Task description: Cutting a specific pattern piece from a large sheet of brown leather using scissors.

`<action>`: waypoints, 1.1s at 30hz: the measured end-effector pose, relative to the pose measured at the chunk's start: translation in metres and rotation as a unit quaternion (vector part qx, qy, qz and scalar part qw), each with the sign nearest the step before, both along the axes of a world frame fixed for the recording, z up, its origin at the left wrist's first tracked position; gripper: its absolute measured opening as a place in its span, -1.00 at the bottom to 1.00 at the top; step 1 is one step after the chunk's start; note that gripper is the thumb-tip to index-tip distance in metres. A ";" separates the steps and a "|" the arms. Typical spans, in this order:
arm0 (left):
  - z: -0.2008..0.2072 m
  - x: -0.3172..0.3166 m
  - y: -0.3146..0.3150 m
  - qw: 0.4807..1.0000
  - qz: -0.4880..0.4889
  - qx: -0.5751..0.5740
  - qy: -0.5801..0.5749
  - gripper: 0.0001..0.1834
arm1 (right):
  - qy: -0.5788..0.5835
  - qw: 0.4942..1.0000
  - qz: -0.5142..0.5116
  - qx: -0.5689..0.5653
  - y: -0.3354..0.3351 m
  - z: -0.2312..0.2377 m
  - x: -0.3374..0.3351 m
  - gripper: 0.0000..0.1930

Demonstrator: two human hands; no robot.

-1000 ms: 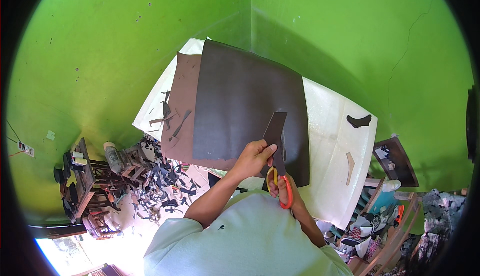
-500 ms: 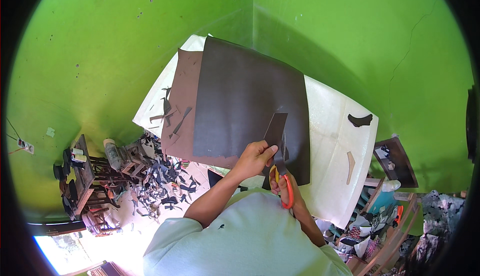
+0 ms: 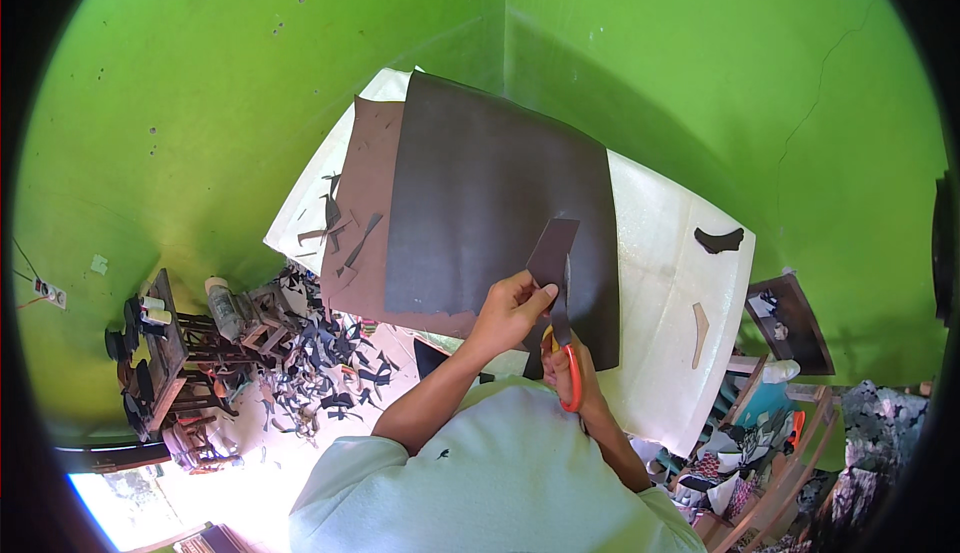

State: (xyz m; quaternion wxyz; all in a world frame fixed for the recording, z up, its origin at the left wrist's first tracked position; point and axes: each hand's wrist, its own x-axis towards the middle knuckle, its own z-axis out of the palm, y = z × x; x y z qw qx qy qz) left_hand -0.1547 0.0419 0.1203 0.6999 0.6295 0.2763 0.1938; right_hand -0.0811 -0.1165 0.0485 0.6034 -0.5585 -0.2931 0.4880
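My left hand [image 3: 508, 313] pinches a small dark piece of sheet material [image 3: 553, 249] between thumb and fingers and holds it up over the table. In my right hand [image 3: 574, 369] is a pair of scissors [image 3: 571, 383] with orange and yellow handles, its blades pointing away from me along the right edge of that piece. Whether the blades are fully closed is hard to make out. Beneath both hands spreads a large dark sheet [image 3: 480, 183], lying partly over a brown sheet [image 3: 365, 168] that carries several thin dark offcuts [image 3: 362, 243].
The white-topped table [image 3: 655, 253] bears a black curved piece [image 3: 719, 241] and a tan pattern piece [image 3: 700, 335] at right. Scraps [image 3: 325, 363] litter the floor at left, beside a wooden bench [image 3: 170, 353]. More scraps [image 3: 725, 468] lie at lower right. Green walls meet behind the table.
The small dark piece has tilted a little to the right and been raised slightly. The scissors have shifted slightly, still beside its right edge.
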 end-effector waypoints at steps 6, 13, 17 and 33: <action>-0.016 -0.003 0.006 0.997 -0.034 -0.061 -0.015 -0.72 | -0.147 0.988 -0.020 -0.033 0.010 0.008 0.000 -0.39; -0.010 -0.008 0.017 0.967 -0.096 -0.237 0.014 -0.70 | -0.008 1.000 0.006 -0.026 0.007 -0.001 -0.002 -0.43; -0.019 -0.005 0.011 0.979 -0.050 -0.199 0.012 -0.70 | -0.021 1.000 0.022 0.008 0.009 0.006 -0.002 -0.40; -0.019 -0.002 0.013 0.987 -0.121 -0.072 0.073 -0.64 | 0.039 0.998 0.027 0.042 0.006 -0.004 -0.005 -0.27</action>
